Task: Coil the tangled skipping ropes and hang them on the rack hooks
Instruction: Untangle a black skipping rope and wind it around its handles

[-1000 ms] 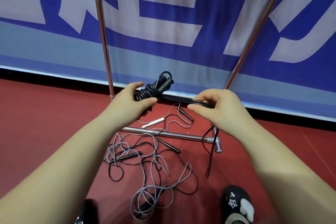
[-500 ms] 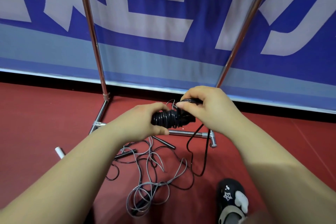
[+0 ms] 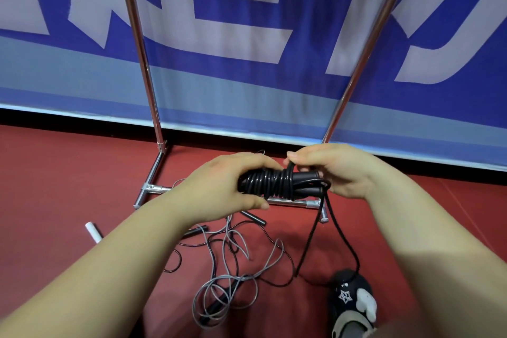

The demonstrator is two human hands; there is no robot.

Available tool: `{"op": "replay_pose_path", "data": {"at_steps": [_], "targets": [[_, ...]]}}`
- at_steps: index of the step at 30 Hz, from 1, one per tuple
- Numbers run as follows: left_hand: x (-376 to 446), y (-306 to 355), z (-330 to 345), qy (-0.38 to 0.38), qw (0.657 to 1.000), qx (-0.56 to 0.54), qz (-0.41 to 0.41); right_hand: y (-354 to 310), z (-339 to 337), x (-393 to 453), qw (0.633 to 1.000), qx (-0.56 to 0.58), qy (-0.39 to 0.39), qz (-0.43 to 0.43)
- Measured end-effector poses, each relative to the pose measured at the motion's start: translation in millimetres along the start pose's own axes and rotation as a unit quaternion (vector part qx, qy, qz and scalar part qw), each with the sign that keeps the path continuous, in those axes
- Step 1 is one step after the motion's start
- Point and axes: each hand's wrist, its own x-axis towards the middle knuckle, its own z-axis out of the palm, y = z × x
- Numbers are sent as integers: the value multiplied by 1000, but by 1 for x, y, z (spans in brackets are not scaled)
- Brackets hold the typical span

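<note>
Head view: left hand fingers curl around the black coiled rope. Right hand fingers pinch its cord at the coil's right end. Tangled ropes lie on the floor below both hands, beside the rack base.

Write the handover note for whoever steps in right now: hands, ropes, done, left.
Left hand: grips the wound end of the black rope bundle.
Right hand: pinches the cord at the bundle's handle end; a loose loop hangs down to the floor.
Done: most of the black rope is coiled.
Left: wrap in that loop and hang the bundle on the rack. The tangled grey and black ropes on the floor are not yet coiled.
</note>
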Motion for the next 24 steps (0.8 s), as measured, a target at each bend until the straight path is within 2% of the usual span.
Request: {"op": "replay_pose_path", "data": {"at_steps": [3,7,11,14,18,21,24], "targets": [[-2,3,-3,14,998,-59,-6,1,-2,2,996,74,-37,31],[-2,7,-7,25,986,-165,-22,1,1,6,990,130,-30,46],[-3,10,-11,55,969,-240,-23,-2,7,8,978,206,-33,-14],[0,9,-14,99,955,-276,-50,-1,15,11,985,140,7,-99],[2,0,-19,168,929,-308,-117,4,24,13,984,-33,72,-161],[2,-6,-23,197,931,-272,-142,5,26,10,971,-140,98,-170],[1,-13,-26,216,944,-195,-155,6,27,4,960,-206,92,-163]]}}
